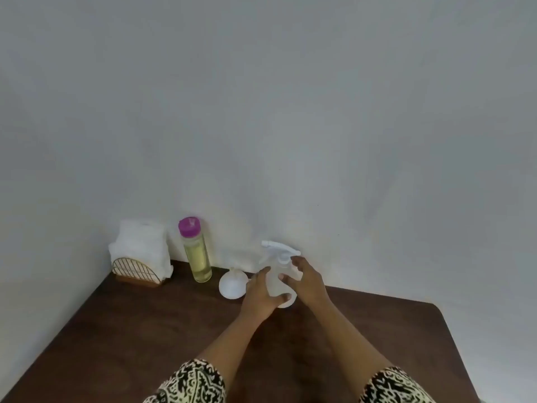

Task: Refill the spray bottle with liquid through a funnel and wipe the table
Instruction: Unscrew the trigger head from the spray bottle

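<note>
A clear spray bottle (279, 282) with a white trigger head stands upright near the back of the dark wooden table (139, 330). My left hand (263, 292) grips its lower body from the left. My right hand (305, 279) wraps the upper body just below the trigger head, fingers curled round it. A white funnel (232, 283) lies on the table just left of the bottle, wide mouth toward me. Further left stands a tall clear bottle (197, 255) of pale yellow liquid with a purple cap.
A gold wire holder (136, 270) with white napkins (141, 242) stands at the table's back left corner. A pale wall runs directly behind all the objects. The table's right edge slants toward me at the right.
</note>
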